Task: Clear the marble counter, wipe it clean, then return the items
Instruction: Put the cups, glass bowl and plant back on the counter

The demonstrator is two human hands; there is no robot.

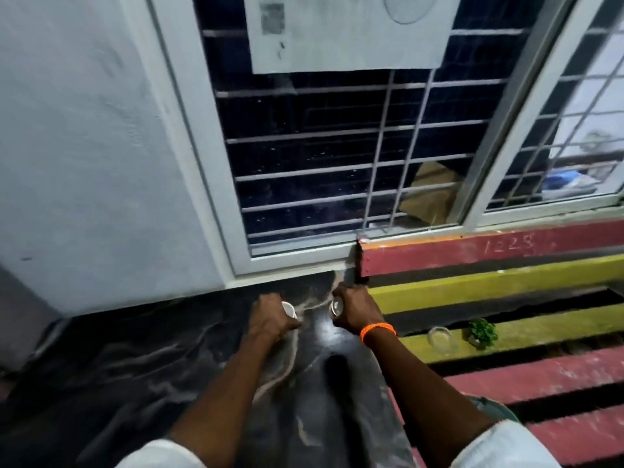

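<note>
Bare counter [118,366] left of hands.

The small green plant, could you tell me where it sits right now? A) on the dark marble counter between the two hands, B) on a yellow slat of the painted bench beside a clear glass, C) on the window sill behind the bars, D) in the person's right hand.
B: the small green plant rests on a yellow slat of the bench, next to a clear glass, off to the right of the marble counter.

Both bare forearms end in short white sleeves [503,445]; an orange beaded bracelet [377,330] circles the right wrist.
</note>
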